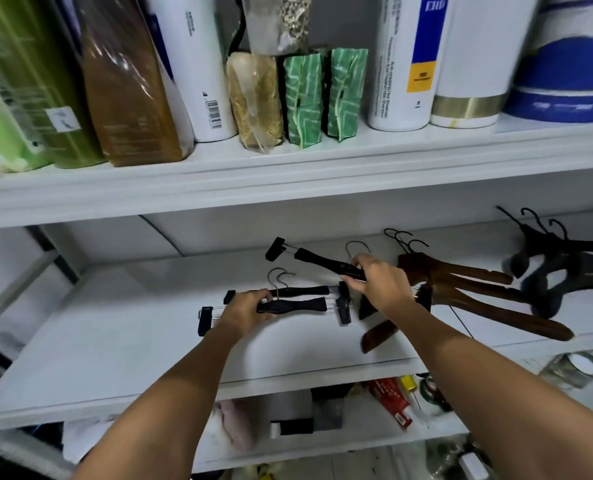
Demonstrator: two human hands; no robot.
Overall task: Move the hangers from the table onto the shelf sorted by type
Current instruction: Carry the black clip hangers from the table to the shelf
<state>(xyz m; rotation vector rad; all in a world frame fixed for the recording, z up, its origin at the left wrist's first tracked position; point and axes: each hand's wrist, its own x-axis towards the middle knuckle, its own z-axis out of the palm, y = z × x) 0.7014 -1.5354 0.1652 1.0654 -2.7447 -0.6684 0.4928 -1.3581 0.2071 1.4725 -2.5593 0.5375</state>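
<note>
Your left hand (250, 311) grips the lying hanger (298, 304) on the shelf (115, 341); your right hand (378, 282) holds the raised hanger (322, 261) above. Its clips may snag the hooks (281, 277), or it may stray among the wooden hangers (468, 289).

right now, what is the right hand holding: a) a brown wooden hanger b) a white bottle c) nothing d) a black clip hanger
D: the right hand grips the bar of a black clip hanger, with the brown wooden hangers lying on the shelf to its right.
</note>
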